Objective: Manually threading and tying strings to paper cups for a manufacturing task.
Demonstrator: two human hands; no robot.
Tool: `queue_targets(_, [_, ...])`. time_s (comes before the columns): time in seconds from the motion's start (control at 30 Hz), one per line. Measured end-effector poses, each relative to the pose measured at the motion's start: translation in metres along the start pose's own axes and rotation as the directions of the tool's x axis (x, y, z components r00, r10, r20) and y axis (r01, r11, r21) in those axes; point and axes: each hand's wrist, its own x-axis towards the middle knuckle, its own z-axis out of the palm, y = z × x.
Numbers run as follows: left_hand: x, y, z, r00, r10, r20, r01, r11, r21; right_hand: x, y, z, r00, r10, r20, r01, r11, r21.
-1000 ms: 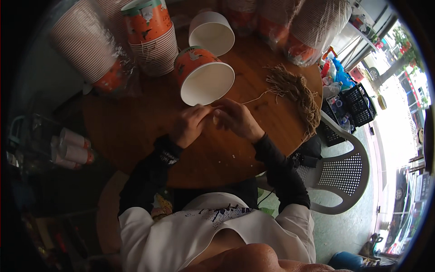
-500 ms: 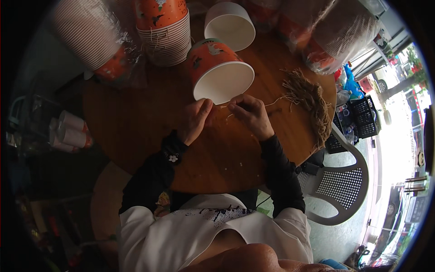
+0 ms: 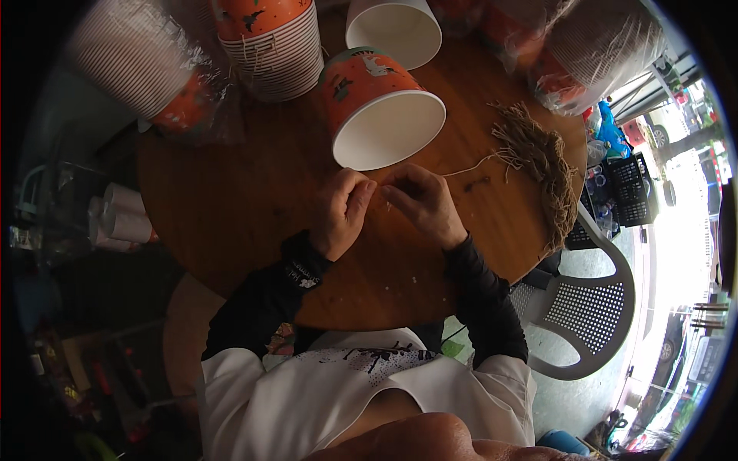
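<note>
Both of my hands meet above the wooden table, fingertips almost touching. My left hand [image 3: 344, 213] is closed, thumb and forefinger pinched on a string whose end is mostly hidden. My right hand [image 3: 424, 203] pinches the same thin string [image 3: 470, 168], which trails off to the right into a bundle of brown strings [image 3: 544, 165]. Just beyond my fingers an orange printed paper bucket [image 3: 361, 84] lies tipped, its wide white mouth facing me. A second paper bucket [image 3: 393, 34] with a white inside lies behind it.
A tall stack of orange paper buckets [image 3: 273, 61] stands at the back left of the round table [image 3: 231, 223]. Plastic-wrapped stacks [image 3: 138, 65] flank it, with another wrapped stack [image 3: 596, 58] at back right. A grey plastic chair [image 3: 588, 315] and black crates [image 3: 630, 192] are to the right.
My hands have drawn closer together, and the left has turned, fingers curling in. A gap between them that showed a bit of string has narrowed. The view has shifted slightly.
</note>
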Motion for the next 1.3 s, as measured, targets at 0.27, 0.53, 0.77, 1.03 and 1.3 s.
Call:
queue_targets(0.27, [0.002, -0.009, 0.001, 0.99, 0.14, 0.029, -0.143, 0.98, 0.136, -0.002, -0.002, -0.004, 1.0, -0.021, -0.013, 0.02, 0.993, -0.115])
queue_targets(0.53, [0.012, -0.02, 0.001, 0.945, 0.256, 0.204, -0.324, 0.809, 0.49, 0.02, -0.003, -0.063, 0.79, -0.233, -0.568, 0.211, 0.972, -0.104])
queue_targets(0.77, [0.021, -0.036, -0.014, 0.955, 0.205, 0.216, -0.298, 0.683, 0.667, 0.039, 0.013, -0.012, 0.949, -0.162, -0.27, 0.25, 0.908, 0.335])
queue_targets(1.03, [0.022, -0.054, -0.014, 0.98, 0.188, -0.06, -0.166, 0.952, 0.258, 0.019, 0.01, 0.025, 0.98, -0.197, -0.017, 0.192, 0.93, 0.313])
queue_targets(1.3, [0.017, -0.052, -0.012, 0.987, 0.158, 0.001, -0.154, 0.958, 0.242, 0.02, 0.013, 0.018, 0.948, -0.194, -0.252, 0.258, 0.931, 0.256])
